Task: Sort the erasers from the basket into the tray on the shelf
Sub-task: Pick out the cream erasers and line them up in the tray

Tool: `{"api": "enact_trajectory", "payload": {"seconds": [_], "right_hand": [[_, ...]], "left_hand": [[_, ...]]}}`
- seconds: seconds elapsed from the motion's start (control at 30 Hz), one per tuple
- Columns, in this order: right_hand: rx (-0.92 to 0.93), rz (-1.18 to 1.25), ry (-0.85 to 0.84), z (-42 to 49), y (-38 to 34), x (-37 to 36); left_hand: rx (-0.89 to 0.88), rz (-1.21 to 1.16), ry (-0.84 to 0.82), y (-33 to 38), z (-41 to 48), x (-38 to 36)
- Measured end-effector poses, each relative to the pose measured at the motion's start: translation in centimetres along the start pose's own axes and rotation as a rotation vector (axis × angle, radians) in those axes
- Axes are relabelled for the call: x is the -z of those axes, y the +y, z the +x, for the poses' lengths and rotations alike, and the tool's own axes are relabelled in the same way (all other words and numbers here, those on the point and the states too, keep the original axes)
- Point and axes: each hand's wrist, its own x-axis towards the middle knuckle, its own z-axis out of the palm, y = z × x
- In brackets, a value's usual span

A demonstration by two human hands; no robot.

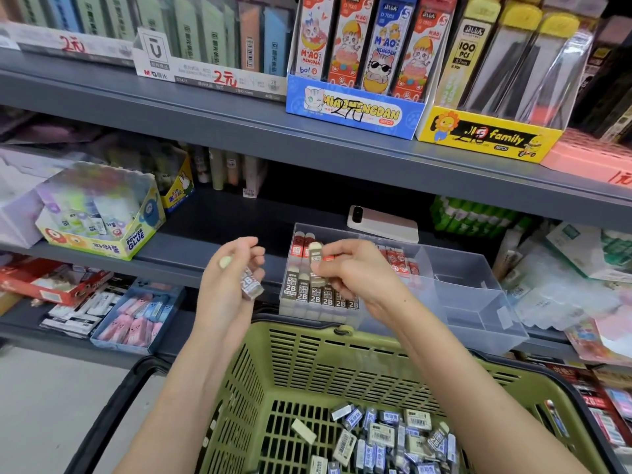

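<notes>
Two grips are full: the left hand pinches a grey-sleeved eraser just left of the clear plastic tray; the right hand pinches a brown-sleeved eraser above its rows. Both look light, firm blocks with slick paper sleeves; take the long sides. Loose erasers lie in the slotted green basket below the tray.

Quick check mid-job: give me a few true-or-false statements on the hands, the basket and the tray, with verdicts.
The left hand holds a small paper-sleeved 2B eraser. True.
The green plastic basket is empty. False: many loose erasers lie in it.
The right hand pinches a brown-sleeved eraser above the clear plastic tray. True.
The pale rectangular phone lies inside the tray. False: it lies on the dark grey shelf behind it.
</notes>
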Motion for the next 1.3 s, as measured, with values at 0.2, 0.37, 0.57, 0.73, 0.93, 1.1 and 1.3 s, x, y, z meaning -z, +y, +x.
{"api": "enact_trajectory", "payload": {"seconds": [0.2, 0.37, 0.57, 0.73, 0.93, 1.1, 1.3], "right_hand": [[0.049, -0.460, 0.039, 0.7, 1.2, -1.7], [0.112, -0.604, 0.068, 1.0, 1.1, -1.9], [0.359, -0.518, 0.164, -0.5, 0.8, -2.4], [0.431, -0.352, 0.018, -1.5, -0.1, -4.3], [0.373, -0.335, -0.104, -1.4, -0.3, -2.4], [0.106, -0.101, 0.074, -0.6, 0.8, 0.8], [0.066, -0.517, 0.250, -0.3, 2.2, -0.5]], "left_hand": [[0.226, -0.504, 0.092, 0.2, 0.3, 0.1], [0.230, -0.527, 0.008, 0.3, -0.3, -0.5], [0.139, -0.434, -0.126, 0.6, -0.7, -0.8], [0.094, -0.269, -0.329, 0.6, -1.2, -1.2], [0.106, -0.130, -0.504, 0.3, -1.4, -1.3], [0.086, -0.263, -0.084, 0.1, -0.6, -0.7], [0.172, -0.302, 0.102, 0.1, -0.6, -0.6]]}}
